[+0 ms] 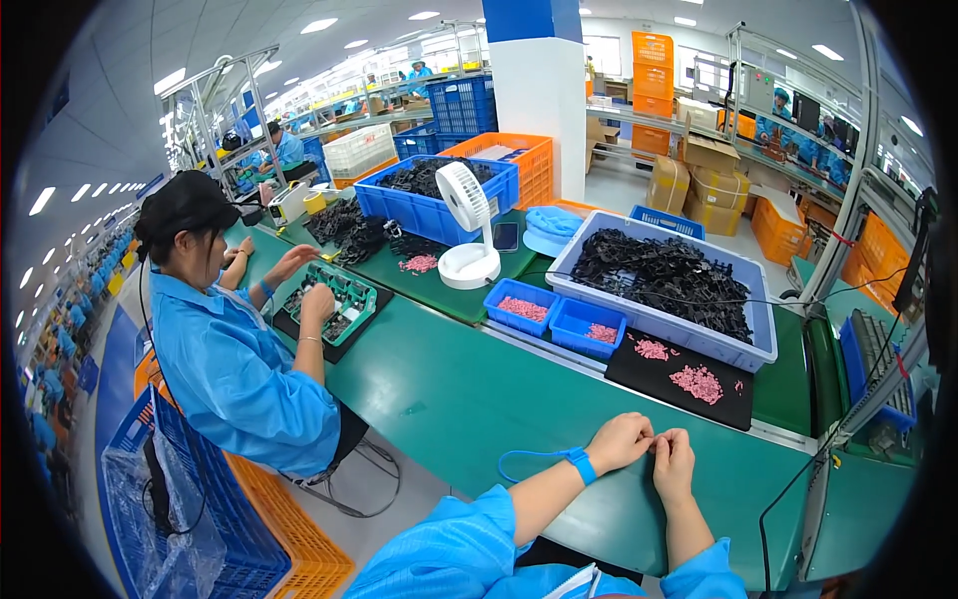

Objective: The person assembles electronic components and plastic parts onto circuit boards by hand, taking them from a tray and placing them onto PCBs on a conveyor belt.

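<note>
Over the green tabletop (pixel 429 384), my left hand (pixel 621 441) and my right hand (pixel 675 465) meet with fingertips pinched together. Whatever sits between them is too small or hidden to make out. A blue wrist strap (pixel 579 465) circles my left wrist, its cord curling to the left. Just beyond my hands lies a black mat (pixel 639 378) bearing piles of small pink parts (pixel 697 383). Two small blue bins (pixel 520 305) with more pink parts stand left of the mat. Behind it is a large grey-blue tub (pixel 763 337) heaped with black plastic parts (pixel 654 280).
On my left, a co-worker (pixel 239 349) in blue handles parts in a green tray (pixel 364 309). A white fan (pixel 469 265) stands by a blue crate (pixel 509 185) of black parts. A metal post (pixel 820 499) and dangling black cable (pixel 766 524) are at right. Orange crates (pixel 299 559) sit lower left.
</note>
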A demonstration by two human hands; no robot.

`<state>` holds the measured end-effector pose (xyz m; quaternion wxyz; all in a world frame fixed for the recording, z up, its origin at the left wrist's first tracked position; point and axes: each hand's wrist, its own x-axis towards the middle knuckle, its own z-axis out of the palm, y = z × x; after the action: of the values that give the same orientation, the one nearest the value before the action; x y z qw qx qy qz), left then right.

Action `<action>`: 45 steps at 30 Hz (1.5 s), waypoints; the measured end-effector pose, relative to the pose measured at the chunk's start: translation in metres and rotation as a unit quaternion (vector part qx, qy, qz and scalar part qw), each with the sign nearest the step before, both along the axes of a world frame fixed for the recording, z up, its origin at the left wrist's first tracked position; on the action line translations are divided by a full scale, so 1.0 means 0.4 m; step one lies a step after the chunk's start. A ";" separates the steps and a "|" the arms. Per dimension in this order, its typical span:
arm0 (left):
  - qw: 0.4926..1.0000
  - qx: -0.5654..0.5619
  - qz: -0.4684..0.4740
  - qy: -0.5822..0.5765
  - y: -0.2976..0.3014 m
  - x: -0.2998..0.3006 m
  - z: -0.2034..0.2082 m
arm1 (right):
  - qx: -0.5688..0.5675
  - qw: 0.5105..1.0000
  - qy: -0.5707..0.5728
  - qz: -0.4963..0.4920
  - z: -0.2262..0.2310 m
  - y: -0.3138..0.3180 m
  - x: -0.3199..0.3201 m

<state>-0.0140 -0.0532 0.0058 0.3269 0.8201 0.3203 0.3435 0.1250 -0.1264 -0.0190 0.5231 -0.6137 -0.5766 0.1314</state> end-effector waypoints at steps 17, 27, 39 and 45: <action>1.000 -0.020 0.005 -0.014 0.018 0.000 -0.005 | 0.019 0.992 -0.116 -0.034 0.040 0.005 0.021; 0.968 -0.217 -0.096 -0.085 -0.015 0.011 0.000 | -0.014 0.988 -0.139 -0.069 0.037 0.004 0.021; 0.979 -0.170 -0.081 -0.079 -0.007 0.012 0.002 | -0.025 0.984 -0.168 -0.058 0.033 0.018 0.021; 0.979 -0.157 -0.084 -0.100 -0.006 0.018 -0.005 | -0.022 0.985 -0.164 -0.055 0.030 0.016 0.023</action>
<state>-0.0069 -0.0557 0.0039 0.5095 0.7440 0.2663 0.3404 0.1342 -0.1202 -0.0071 0.4146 -0.6693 -0.6164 0.0128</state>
